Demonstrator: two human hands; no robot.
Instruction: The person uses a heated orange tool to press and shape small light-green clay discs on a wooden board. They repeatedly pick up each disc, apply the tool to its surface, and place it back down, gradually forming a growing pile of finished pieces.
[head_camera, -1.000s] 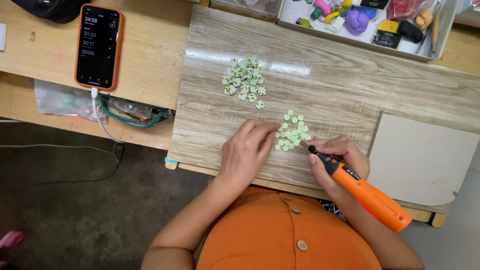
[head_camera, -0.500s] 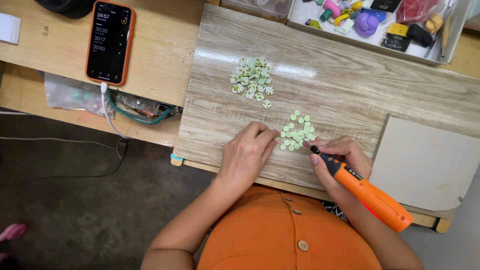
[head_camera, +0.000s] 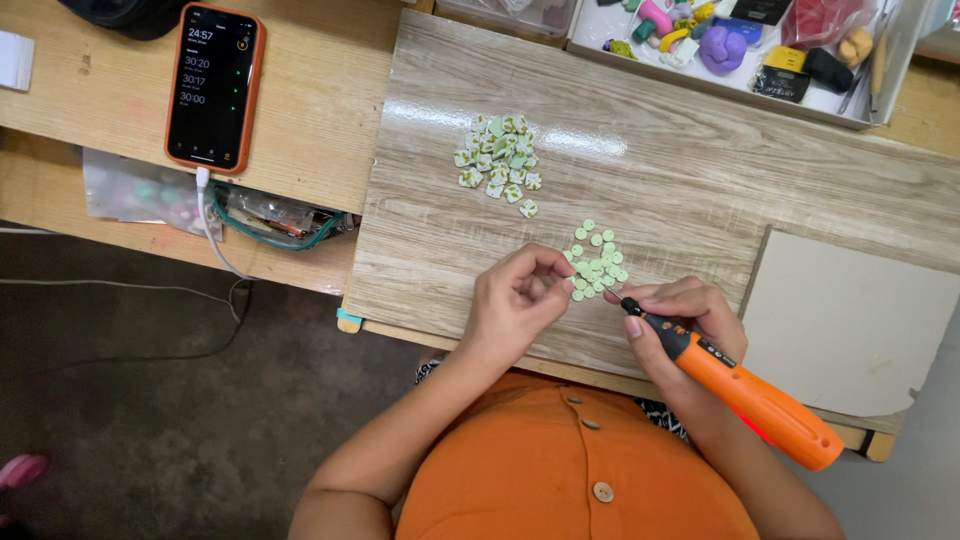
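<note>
Covering the centre of the frame, a glossy wood-grain board (head_camera: 700, 180) lies on a pale wooden desk (head_camera: 320, 110) above a dark concrete floor (head_camera: 150, 420). At lower centre, the left hand (head_camera: 515, 305) curls its fingertips together narrowly at the edge of a cluster of small pale green clay discs (head_camera: 595, 262). Just to the right, the right hand (head_camera: 675, 320) grips an orange pen-shaped rotary tool (head_camera: 740, 385), its dark tip just beside the discs.

Pale wooden desk (head_camera: 120, 110), wood-grain board (head_camera: 700, 170), dark concrete floor (head_camera: 150, 440)
</note>
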